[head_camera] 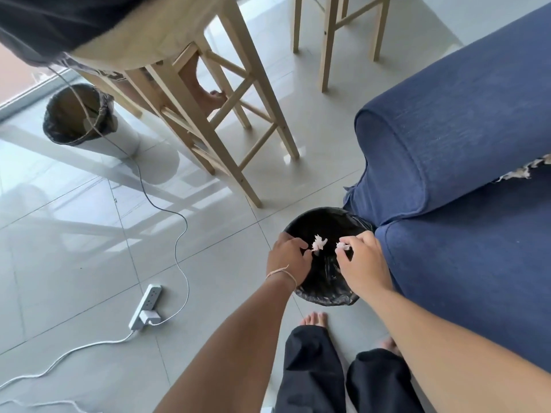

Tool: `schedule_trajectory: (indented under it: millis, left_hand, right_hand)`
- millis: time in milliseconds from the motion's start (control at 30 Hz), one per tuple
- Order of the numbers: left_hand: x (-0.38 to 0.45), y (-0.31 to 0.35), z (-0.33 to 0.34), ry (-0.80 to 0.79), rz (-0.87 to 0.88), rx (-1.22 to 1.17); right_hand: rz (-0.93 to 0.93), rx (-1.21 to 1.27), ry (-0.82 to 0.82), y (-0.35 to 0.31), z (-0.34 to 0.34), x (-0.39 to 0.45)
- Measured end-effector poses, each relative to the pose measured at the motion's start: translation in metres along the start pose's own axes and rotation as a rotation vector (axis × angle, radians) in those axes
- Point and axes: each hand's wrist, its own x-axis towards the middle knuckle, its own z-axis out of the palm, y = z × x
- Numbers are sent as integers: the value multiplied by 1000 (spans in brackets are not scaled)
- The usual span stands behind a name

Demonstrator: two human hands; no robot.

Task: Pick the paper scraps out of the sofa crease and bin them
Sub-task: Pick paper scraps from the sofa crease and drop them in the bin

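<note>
A round bin with a black liner point(301, 226) stands on the floor against the corner of the blue sofa point(465, 138). Both my hands hover over its mouth. My left hand point(287, 259) pinches a white paper scrap point(319, 242) at its fingertips. My right hand point(362, 262) holds another small white scrap point(343, 246). More white scraps point(520, 171) lie in the sofa crease at the right edge, between the arm cushion and the seat.
A wooden stool point(208, 84) stands just beyond the bin, a second stool point(334, 34) farther back. Another lined bin point(77, 114) sits at the left. A white power strip point(146, 305) and cables lie on the tiled floor. My bare feet are below the bin.
</note>
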Motion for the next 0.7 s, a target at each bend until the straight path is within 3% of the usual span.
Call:
schedule_trajectory:
  millis: [433, 567, 700]
  left_hand:
    - [-4, 8, 6, -77, 8, 61]
    - [-9, 22, 11, 82, 59, 53]
    - [-13, 61, 11, 217, 106, -58]
  right_hand:
    - [35, 42, 28, 21, -6, 3]
    - [41, 53, 49, 34, -16, -1]
    - [32, 136, 273, 43, -41, 0]
